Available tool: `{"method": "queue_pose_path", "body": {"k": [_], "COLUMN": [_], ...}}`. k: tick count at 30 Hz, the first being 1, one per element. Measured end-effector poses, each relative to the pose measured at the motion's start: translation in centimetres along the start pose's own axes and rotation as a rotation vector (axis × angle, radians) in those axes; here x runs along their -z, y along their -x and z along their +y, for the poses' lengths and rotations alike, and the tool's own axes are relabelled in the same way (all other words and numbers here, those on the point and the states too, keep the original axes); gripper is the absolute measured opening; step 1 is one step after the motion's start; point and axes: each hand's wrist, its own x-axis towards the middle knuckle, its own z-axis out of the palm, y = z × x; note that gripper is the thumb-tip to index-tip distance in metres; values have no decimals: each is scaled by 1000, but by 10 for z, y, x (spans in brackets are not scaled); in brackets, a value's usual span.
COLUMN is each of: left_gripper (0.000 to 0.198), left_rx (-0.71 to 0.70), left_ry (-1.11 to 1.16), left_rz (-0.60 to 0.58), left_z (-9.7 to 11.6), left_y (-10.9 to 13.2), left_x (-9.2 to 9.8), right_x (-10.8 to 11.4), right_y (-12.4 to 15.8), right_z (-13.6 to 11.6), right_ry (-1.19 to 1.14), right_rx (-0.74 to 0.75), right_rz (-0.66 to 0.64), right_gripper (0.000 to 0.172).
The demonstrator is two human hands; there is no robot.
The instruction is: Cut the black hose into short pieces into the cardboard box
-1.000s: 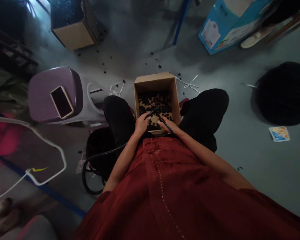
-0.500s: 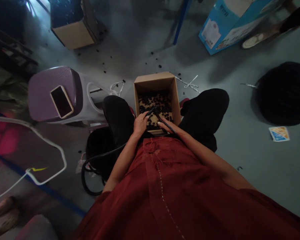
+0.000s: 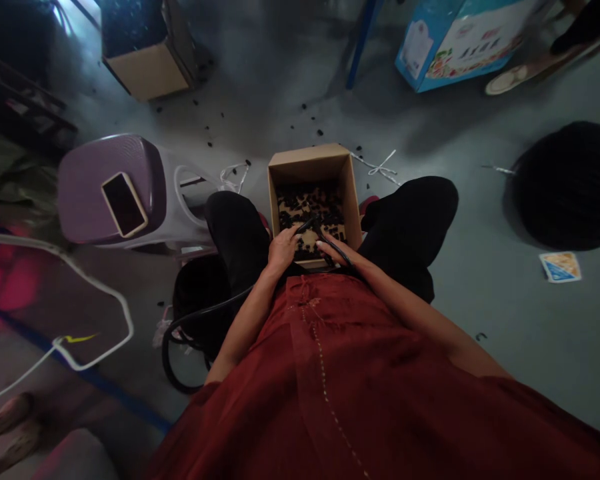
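Note:
An open cardboard box [image 3: 310,156] stands on the floor between my knees, with many small black pieces [image 3: 314,197] scattered over its bottom. Over the near side of the box, my left hand [image 3: 282,248] is closed around a black cord [image 3: 306,225]. My right hand [image 3: 336,249] grips a black length too, part of which curves back over its fingers. The two black parts come close together in front of my fingertips; whether they are joined I cannot tell. A thick black cord [image 3: 166,357] also loops beside my left leg.
To the left, a phone [image 3: 125,205] lies on a purple stool [image 3: 83,180]. A cardboard carton [image 3: 150,72] stands at the upper left, a blue carton [image 3: 409,57] at the upper right near a person's foot [image 3: 506,80]. A round black bundle [image 3: 570,187] sits right.
The blue carton at the upper right has turned and tipped, so its white printed side shows more. My hands have shifted only slightly, still gripping the black cord.

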Motion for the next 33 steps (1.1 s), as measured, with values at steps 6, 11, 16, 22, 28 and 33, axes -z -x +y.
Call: {"method": "queue_pose_path", "body": {"k": [6, 11, 16, 22, 28, 33], "left_gripper": [32, 31, 31, 29, 29, 29], "left_rx": [29, 54, 80, 88, 79, 82], "left_ry": [7, 101, 129, 132, 147, 139], "left_rz": [-61, -51, -53, -58, -47, -39], "left_z": [-3, 0, 3, 2, 1, 1], "left_y": [-1, 0, 1, 0, 0, 1], "left_x": [-2, -3, 0, 0, -1, 0], "right_x": [4, 4, 4, 3, 3, 2], "right_y": [2, 3, 2, 4, 4, 3], "right_z": [-1, -4, -5, -9, -8, -5], "right_ry": [137, 240, 311, 322, 375, 371], "right_rx": [-6, -27, -16, -18, 8, 7], "right_rz": [50, 98, 126, 142, 145, 161], "right_gripper": [46, 45, 42, 38, 37, 36]}}
